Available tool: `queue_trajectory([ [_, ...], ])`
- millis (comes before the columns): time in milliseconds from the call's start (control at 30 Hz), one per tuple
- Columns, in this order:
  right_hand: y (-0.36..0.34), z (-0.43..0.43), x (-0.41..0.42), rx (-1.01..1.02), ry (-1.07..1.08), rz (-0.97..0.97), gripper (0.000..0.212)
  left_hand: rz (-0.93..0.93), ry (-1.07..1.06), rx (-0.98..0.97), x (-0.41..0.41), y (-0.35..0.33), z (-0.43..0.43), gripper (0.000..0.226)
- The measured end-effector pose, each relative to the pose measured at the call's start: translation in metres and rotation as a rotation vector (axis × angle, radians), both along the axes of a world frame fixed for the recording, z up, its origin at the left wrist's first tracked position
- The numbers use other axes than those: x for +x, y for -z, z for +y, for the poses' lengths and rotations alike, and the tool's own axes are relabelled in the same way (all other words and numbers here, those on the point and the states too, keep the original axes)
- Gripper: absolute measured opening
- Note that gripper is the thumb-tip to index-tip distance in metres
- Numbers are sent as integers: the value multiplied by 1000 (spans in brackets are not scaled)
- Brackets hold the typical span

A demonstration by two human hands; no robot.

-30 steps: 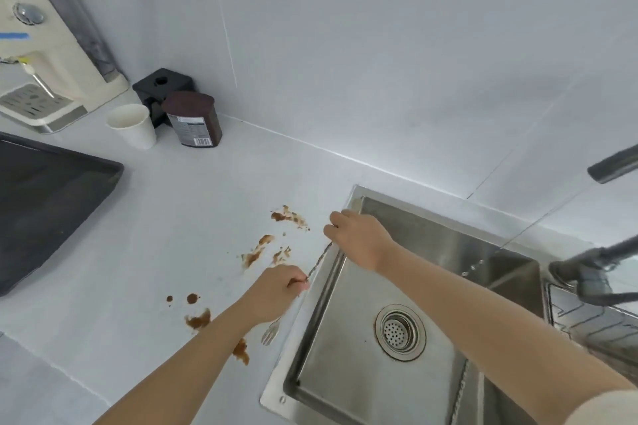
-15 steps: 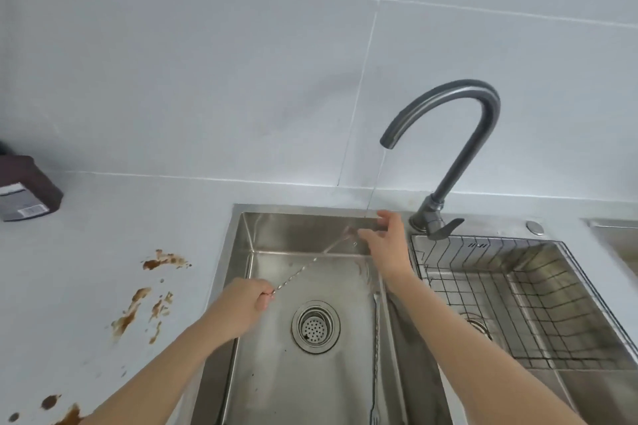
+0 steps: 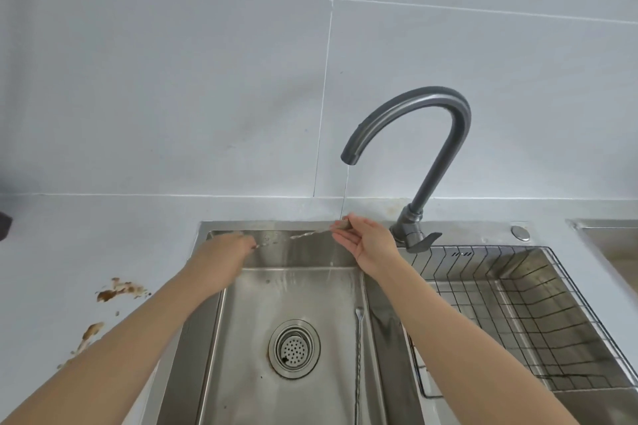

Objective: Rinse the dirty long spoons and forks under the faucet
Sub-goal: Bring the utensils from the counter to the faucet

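A long, thin twisted-handle utensil [image 3: 303, 235] stretches across the back of the steel sink [image 3: 241, 338]. My left hand [image 3: 224, 250] pinches its left end. My right hand [image 3: 366, 240] holds its dirty head end between fingers and thumb, right under the thin stream of water falling from the dark grey faucet [image 3: 431, 148]. Whether it is a spoon or a fork is hidden by my fingers. A second long utensil [image 3: 359, 348] lies lengthwise in the sink along the right wall.
A round drain strainer [image 3: 294, 348] sits in the sink floor. A wire rack basket [image 3: 518, 314] fills the right basin. Brown sauce smears [image 3: 119, 290] mark the grey counter on the left. The faucet lever [image 3: 421, 240] is just right of my right hand.
Both hands carried the utensil from the counter edge to the sink; in the last half second they rose to the back, bringing the head end under the stream.
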State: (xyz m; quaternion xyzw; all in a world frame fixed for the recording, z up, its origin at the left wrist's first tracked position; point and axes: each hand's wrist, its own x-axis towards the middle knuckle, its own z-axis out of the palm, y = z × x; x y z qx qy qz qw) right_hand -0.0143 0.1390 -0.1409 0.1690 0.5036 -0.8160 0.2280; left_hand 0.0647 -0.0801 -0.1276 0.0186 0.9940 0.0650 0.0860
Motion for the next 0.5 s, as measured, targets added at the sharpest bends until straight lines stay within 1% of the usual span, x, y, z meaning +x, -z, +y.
queue_trajectory([
  [67, 1, -7, -9, 8, 33, 10, 24, 39, -15, -65, -13, 0, -4, 33],
  [200, 3, -18, -20, 23, 60, 2, 12, 180, 21, -128, -30, 7, -18, 14],
  [233, 4, -21, -21, 23, 55, -3, 11, 202, 40, -155, -34, 10, -22, 17],
  [300, 5, -24, -22, 8, 42, -7, 10, 185, 71, -254, -38, 7, -26, 34],
  [367, 7, -25, -21, -9, 32, -11, 10, 197, 59, -282, -41, 7, -30, 43],
  [433, 9, -25, -19, 2, 22, -26, 10, 223, 78, -277, -44, 9, -32, 45],
  [500, 12, -26, -18, 67, 21, -42, 9, 246, 93, -284, -46, 10, -31, 44],
])
